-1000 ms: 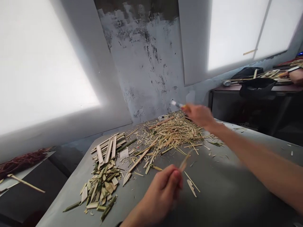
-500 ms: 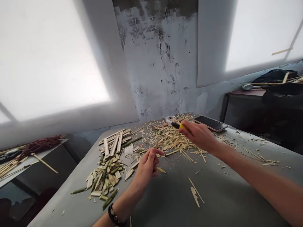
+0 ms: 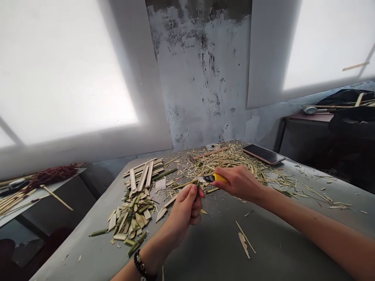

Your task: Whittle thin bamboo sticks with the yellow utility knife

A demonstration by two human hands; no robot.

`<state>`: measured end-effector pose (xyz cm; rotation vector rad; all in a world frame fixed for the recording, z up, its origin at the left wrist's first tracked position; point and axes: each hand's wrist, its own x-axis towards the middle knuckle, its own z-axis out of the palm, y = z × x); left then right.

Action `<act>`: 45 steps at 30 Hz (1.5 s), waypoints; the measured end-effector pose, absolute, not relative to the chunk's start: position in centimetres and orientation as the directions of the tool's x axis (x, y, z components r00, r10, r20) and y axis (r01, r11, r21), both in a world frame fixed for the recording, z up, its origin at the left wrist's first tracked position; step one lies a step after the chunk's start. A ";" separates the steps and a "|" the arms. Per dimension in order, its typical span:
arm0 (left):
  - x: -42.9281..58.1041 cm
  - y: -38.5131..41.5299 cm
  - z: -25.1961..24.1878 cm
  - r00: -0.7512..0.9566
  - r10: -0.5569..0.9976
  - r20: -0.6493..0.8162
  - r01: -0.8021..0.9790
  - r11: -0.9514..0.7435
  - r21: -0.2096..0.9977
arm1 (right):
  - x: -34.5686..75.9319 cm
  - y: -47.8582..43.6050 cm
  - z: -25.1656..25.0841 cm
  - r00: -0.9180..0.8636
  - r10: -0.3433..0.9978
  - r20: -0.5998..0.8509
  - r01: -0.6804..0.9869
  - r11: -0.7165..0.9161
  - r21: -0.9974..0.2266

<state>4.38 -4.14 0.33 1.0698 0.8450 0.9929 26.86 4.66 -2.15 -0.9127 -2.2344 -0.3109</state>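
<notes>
My left hand (image 3: 187, 205), with a dark bead bracelet on its wrist, is closed around a short green bamboo piece (image 3: 198, 185) whose tip sticks up past the thumb. My right hand (image 3: 238, 180) grips a utility knife (image 3: 220, 178) with a yellow and black handle. Its blade points left and meets the top of the bamboo piece; whether it bites in is too small to tell. Left of my left hand lies a pile of cut bamboo chips (image 3: 133, 218), with split bamboo strips (image 3: 142, 175) behind it. Thin bamboo shavings (image 3: 234, 160) heap up beyond my right hand.
The grey table (image 3: 205, 249) carries a phone (image 3: 263, 153) at its back right. A roll of clear tape (image 3: 213, 146) and a wooden-handled tool (image 3: 211, 152) lie among the shavings. Side tables hold bamboo sticks (image 3: 17, 199) at left and a dark bag (image 3: 340, 99) at right.
My right hand has come down and left, bringing the knife blade from the air to the bamboo piece. My left hand has turned the piece, showing its green side.
</notes>
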 end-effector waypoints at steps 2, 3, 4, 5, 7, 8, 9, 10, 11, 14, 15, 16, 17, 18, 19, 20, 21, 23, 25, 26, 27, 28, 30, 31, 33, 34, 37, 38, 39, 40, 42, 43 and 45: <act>4.2 -4.2 0.5 0.399 0.911 -0.109 -0.274 0.231 0.934 | 27.0 5.0 -2.1 -0.523 0.506 0.686 0.701 0.713 0.009; 4.2 -4.2 0.6 0.422 0.899 -0.116 -0.298 0.258 0.919 | 27.2 5.2 -2.0 -0.527 0.498 0.689 0.712 0.701 0.038; 4.2 -4.1 0.7 0.436 0.892 -0.116 -0.322 0.275 0.906 | 27.4 5.5 -1.8 -0.529 0.494 0.691 0.726 0.685 0.066; 4.2 -4.0 0.7 0.443 0.890 -0.110 -0.344 0.282 0.896 | 27.6 5.8 -1.7 -0.526 0.494 0.692 0.741 0.666 0.088; 4.4 -3.6 0.8 0.451 0.888 -0.086 -0.381 0.279 0.881 | 27.9 6.3 -1.3 -0.512 0.509 0.691 0.770 0.629 0.107; 4.4 -3.3 0.8 0.456 0.887 -0.077 -0.395 0.279 0.875 | 28.0 6.5 -1.1 -0.505 0.521 0.688 0.781 0.615 0.108; 4.4 -3.0 0.9 0.459 0.886 -0.072 -0.406 0.281 0.870 | 27.9 6.6 -1.0 -0.500 0.533 0.683 0.789 0.606 0.105; 4.4 -2.8 0.9 0.460 0.885 -0.071 -0.414 0.285 0.865 | 27.7 6.7 -0.8 -0.498 0.544 0.676 0.793 0.601 0.100; 4.4 -2.5 1.0 0.455 0.887 -0.073 -0.421 0.286 0.861 | 27.4 6.6 -0.8 -0.496 0.555 0.668 0.795 0.599 0.094; 4.2 -2.4 1.3 0.410 0.909 -0.075 -0.446 0.271 0.853 | 26.1 6.6 -0.5 -0.493 0.593 0.637 0.803 0.593 0.069; 4.2 -2.6 1.4 0.385 0.920 -0.072 -0.458 0.259 0.850 | 25.8 6.7 -0.2 -0.494 0.606 0.623 0.803 0.593 0.059; 4.3 -3.0 1.5 0.361 0.930 -0.070 -0.463 0.244 0.852 | 25.8 6.9 0.1 -0.470 0.634 0.614 0.816 0.578 0.027; 4.4 -3.6 1.5 0.353 0.933 -0.073 -0.449 0.238 0.861 | 26.2 7.2 0.6 -0.419 0.675 0.607 0.840 0.543 -0.023; 4.7 -4.4 1.4 0.359 0.930 -0.078 -0.426 0.238 0.873 | 27.0 7.6 1.1 -0.344 0.720 0.603 0.869 0.487 -0.085; 5.1 -5.2 1.3 0.383 0.920 -0.086 -0.376 0.240 0.895 | 28.3 7.9 1.7 -0.207 0.772 0.601 0.906 0.383 -0.180; 5.5 -6.1 1.1 0.455 0.883 -0.112 -0.299 0.270 0.915 | 29.8 8.3 2.3 -0.100 0.790 0.604 0.925 0.297 -0.235; 5.9 -6.8 0.8 0.509 0.853 -0.114 -0.253 0.274 0.928 | 31.5 8.5 2.9 0.000 0.784 0.620 0.937 0.216 -0.274; 6.6 -7.4 0.3 0.568 0.818 -0.090 -0.195 0.240 0.951 | 34.5 8.5 3.5 0.189 0.725 0.663 0.936 0.071 -0.345; 6.7 -6.7 -0.1 0.442 0.897 -0.022 -0.212 0.128 0.969 | 36.2 8.2 3.4 0.200 0.713 0.672 0.932 0.073 -0.355; 6.5 -6.0 -0.3 0.367 0.930 0.010 -0.208 0.072 0.976 | 36.4 8.0 3.2 0.174 0.718 0.674 0.929 0.107 -0.353; 6.1 -5.3 -0.5 0.309 0.951 0.034 -0.180 0.024 0.983 | 36.3 7.9 2.8 0.139 0.722 0.678 0.927 0.145 -0.345; 5.6 -4.6 -0.6 0.246 0.968 0.059 -0.155 -0.021 0.988 | 35.8 7.8 2.4 0.099 0.722 0.685 0.925 0.188 -0.331; 4.7 -3.4 -1.0 0.173 0.982 0.075 -0.123 -0.054 0.991 | 34.6 7.6 1.6 -0.003 0.712 0.702 0.911 0.291 -0.291; 4.4 -3.0 -1.2 0.150 0.985 0.082 -0.115 -0.064 0.991 | 33.8 7.5 1.2 -0.062 0.700 0.711 0.897 0.352 -0.268; 4.0 -2.5 -1.6 0.121 0.989 0.091 -0.102 -0.079 0.992 | 32.3 7.2 0.6 -0.193 0.660 0.726 0.850 0.481 -0.212; 4.0 -2.4 -1.7 0.109 0.989 0.097 -0.091 -0.088 0.992 | 31.4 6.8 0.2 -0.254 0.631 0.733 0.825 0.537 -0.175; 4.2 -2.4 -2.2 0.083 0.991 0.105 -0.051 -0.101 0.994 | 28.5 5.3 -0.7 -0.420 0.534 0.734 0.760 0.649 -0.037; 4.2 -2.5 -2.3 0.080 0.991 0.107 -0.046 -0.104 0.994 | 27.5 4.8 -1.0 -0.464 0.516 0.720 0.742 0.671 -0.002; 4.3 -2.6 -2.4 0.077 0.991 0.111 -0.046 -0.107 0.993 | 26.7 4.4 -1.2 -0.499 0.513 0.698 0.730 0.683 0.020; 4.5 -2.8 -2.5 0.071 0.991 0.116 -0.047 -0.112 0.993 | 26.1 4.2 -1.3 -0.520 0.532 0.668 0.731 0.682 0.027; 4.9 -3.6 -2.7 0.070 0.989 0.132 -0.030 -0.130 0.991 | 26.2 4.4 -1.0 -0.479 0.645 0.596 0.797 0.604 -0.013; 5.2 -4.1 -2.8 0.085 0.986 0.143 -0.004 -0.144 0.990 | 26.8 4.9 -0.7 -0.414 0.719 0.559 0.849 0.526 -0.048; 6.0 -5.3 -2.8 0.159 0.974 0.161 0.076 -0.175 0.982 | 29.3 6.2 0.1 -0.189 0.840 0.508 0.947 0.292 -0.132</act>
